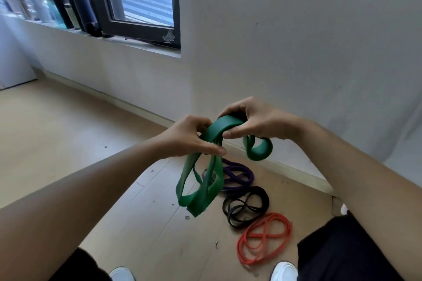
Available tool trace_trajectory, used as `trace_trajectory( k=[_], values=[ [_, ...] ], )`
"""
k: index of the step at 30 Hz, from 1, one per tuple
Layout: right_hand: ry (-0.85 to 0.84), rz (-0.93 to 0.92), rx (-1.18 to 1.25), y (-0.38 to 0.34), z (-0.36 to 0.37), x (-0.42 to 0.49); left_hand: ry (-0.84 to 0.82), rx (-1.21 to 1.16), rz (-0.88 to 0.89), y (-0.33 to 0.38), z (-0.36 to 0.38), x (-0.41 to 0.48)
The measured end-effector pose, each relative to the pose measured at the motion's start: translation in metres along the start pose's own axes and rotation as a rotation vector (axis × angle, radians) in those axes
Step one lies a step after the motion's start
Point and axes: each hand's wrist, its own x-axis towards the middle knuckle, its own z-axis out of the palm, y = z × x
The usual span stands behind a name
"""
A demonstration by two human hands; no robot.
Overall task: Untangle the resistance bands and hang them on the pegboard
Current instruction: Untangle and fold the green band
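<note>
A wide green resistance band [201,191] hangs tangled in front of me, held up by both hands. My left hand [189,138] pinches its loops where several strands drop toward the floor. My right hand [255,121] grips the top arch of the band, and a short green loop [259,149] curls under that hand. On the floor below lie a coiled purple band [237,175], a coiled black band [247,206] and a coiled red band [265,238], side by side along the wall. No pegboard is in view.
A plain white wall [296,41] stands straight ahead, with a skirting board at its foot. A window [137,0] with rolled mats and bottles on its sill sits at the upper left. Wooden floor [57,132] stretches to the left. My white shoes [284,271] show at the bottom.
</note>
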Motion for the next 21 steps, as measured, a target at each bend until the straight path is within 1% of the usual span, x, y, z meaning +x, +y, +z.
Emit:
trace_trajectory(
  k=[3, 8, 12, 16, 21],
  values=[
    [-0.034, 0.024, 0.008, 0.001, -0.004, -0.004, -0.060, 0.018, -0.005, -0.002, -0.003, 0.000],
    [-0.006, 0.021, -0.034, 0.003, -0.006, -0.005, -0.037, 0.129, 0.012, -0.008, -0.003, 0.001],
    [0.090, -0.010, 0.038, 0.005, -0.006, -0.005, -0.003, -0.031, 0.009, -0.009, 0.004, 0.000],
    [0.197, -0.053, 0.147, 0.005, -0.002, -0.006, -0.024, -0.155, 0.018, -0.009, 0.015, 0.002],
    [0.280, -0.109, 0.313, 0.003, -0.002, -0.012, 0.150, -0.177, 0.079, -0.001, 0.031, 0.007]
  ],
)
